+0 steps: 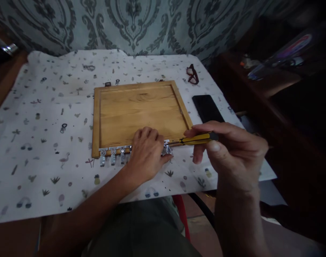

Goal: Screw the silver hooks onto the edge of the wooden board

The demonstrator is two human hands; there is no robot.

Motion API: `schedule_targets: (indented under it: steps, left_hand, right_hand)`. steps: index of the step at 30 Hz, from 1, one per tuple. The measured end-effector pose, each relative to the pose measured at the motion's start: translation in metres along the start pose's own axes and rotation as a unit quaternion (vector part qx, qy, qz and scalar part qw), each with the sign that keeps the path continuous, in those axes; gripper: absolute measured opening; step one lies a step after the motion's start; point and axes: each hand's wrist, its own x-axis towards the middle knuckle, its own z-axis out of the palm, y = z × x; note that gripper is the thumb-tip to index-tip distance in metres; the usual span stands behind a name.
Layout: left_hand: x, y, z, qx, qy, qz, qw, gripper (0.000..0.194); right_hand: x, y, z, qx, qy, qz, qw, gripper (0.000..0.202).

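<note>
A framed wooden board (141,112) lies on the table, with a row of metal hooks (113,155) along its near edge. My left hand (147,153) is closed over that edge, fingers on the wood and thumb beside the hooks at the right. It hides the middle of the row. In my right hand (229,146) is a screwdriver (197,138) with a yellow and black handle, pinched between thumb and fingers. The screwdriver lies nearly level, and its shaft points left at the rightmost hook by my left hand. Whether the tip touches a screw cannot be made out.
A patterned white cloth (45,125) covers the table. Right of the board lie a black phone (208,108) and a pair of glasses (192,74). Patterned wallpaper (133,25) rises behind. Dark furniture with a clear plastic bottle (280,55) stands at the right.
</note>
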Motion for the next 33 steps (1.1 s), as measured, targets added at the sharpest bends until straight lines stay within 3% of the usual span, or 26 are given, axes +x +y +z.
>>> schedule_targets:
  steps: [5,10,16,19,22,33]
  left_hand:
    - [-0.001,-0.001,0.005,-0.003,0.034,0.004,0.999,0.039]
    - [0.001,-0.001,0.007,0.0,0.025,-0.002,1.0,0.039]
    - [0.001,-0.001,0.008,-0.001,0.031,0.003,1.0,0.038]
    - [0.001,0.0,0.006,0.0,0.026,0.002,1.0,0.039]
    - [0.001,0.001,0.003,-0.002,0.017,0.001,1.0,0.038]
    - [0.003,0.001,0.002,0.004,0.011,-0.006,1.0,0.037]
  right_hand:
    - [0.006,0.004,0.004,0.012,0.027,-0.01,1.0,0.017]
    - [0.008,0.006,0.013,-0.028,0.093,-0.038,0.995,0.02]
    - [0.004,0.009,0.014,-0.096,0.105,-0.084,0.986,0.016]
    - [0.002,0.008,0.015,-0.116,0.143,-0.135,0.974,0.014]
    - [0.002,0.007,0.016,-0.114,0.176,-0.14,0.968,0.012]
    - [0.004,0.016,0.016,-0.101,0.161,-0.121,0.974,0.009]
